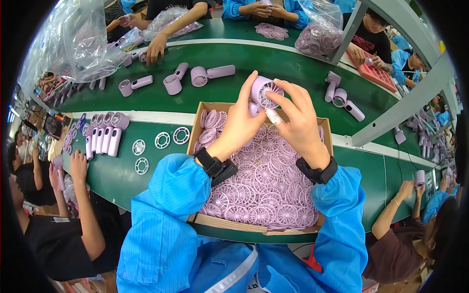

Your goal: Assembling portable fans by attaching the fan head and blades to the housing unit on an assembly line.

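Above an open cardboard box (328, 139), both my hands hold a light purple handheld fan (261, 89). My left hand (240, 122) is closed around its head from the left. My right hand (301, 119) grips it from the right, with fingertips on the spoked round grille at its front. A white wrap (274, 116) covers one digit of my right hand. The fan's handle is mostly hidden behind my hands. Many loose purple spoked grilles (266, 176) fill the box below.
Left of the box lie several ring-shaped parts (162, 140) and a row of purple fans (108, 139). More fans (199, 76) lie on the green conveyor (254, 58) beyond. A grey metal frame (405, 117) rises at right. Co-workers sit around, one hand (156, 49) reaching onto the conveyor.
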A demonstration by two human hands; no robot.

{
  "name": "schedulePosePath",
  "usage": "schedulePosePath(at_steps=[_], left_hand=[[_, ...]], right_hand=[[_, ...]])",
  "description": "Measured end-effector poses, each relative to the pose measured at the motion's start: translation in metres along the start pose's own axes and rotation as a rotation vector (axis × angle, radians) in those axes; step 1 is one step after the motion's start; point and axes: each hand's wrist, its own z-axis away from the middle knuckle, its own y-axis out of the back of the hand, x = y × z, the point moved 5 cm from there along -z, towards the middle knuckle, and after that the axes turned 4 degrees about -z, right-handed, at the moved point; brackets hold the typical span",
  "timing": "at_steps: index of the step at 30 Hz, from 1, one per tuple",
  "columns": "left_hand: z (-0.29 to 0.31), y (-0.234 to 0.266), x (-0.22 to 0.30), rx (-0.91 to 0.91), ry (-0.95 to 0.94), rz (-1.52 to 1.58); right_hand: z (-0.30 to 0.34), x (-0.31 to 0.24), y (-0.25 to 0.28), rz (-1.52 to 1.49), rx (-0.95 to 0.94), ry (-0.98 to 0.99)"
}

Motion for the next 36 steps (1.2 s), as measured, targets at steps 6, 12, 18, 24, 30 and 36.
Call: schedulePosePath(at_steps=[6, 12, 18, 24, 30, 36], left_hand=[[0.000, -0.001, -0.002, -0.028, 0.021, -0.034], [-0.001, -0.001, -0.006, -0.123, 0.091, -0.001], [0.003, -0.004, -0.009, -0.244, 0.326, 0.244], [0.000, -0.002, -0.001, -0.180, 0.322, 0.446], [-0.001, -0.002, 0.009, -0.169, 0.252, 0.436], [0.000, -0.006, 0.005, -0.189, 0.148, 0.400]], right_hand=[[0.002, 0.003, 0.000, -0.015, -0.033, -0.008], [0.002, 0.008, -0.004, -0.032, -0.088, -0.005], [-0.004, 0.019, -0.001, 0.230, -0.039, 0.188], [0.020, 0.047, -0.041, -1.039, -0.043, -0.744], [0.023, 0.048, -0.037, -1.211, -0.026, -0.923], [0.025, 0.052, -0.035, -1.051, 0.098, -0.779]])
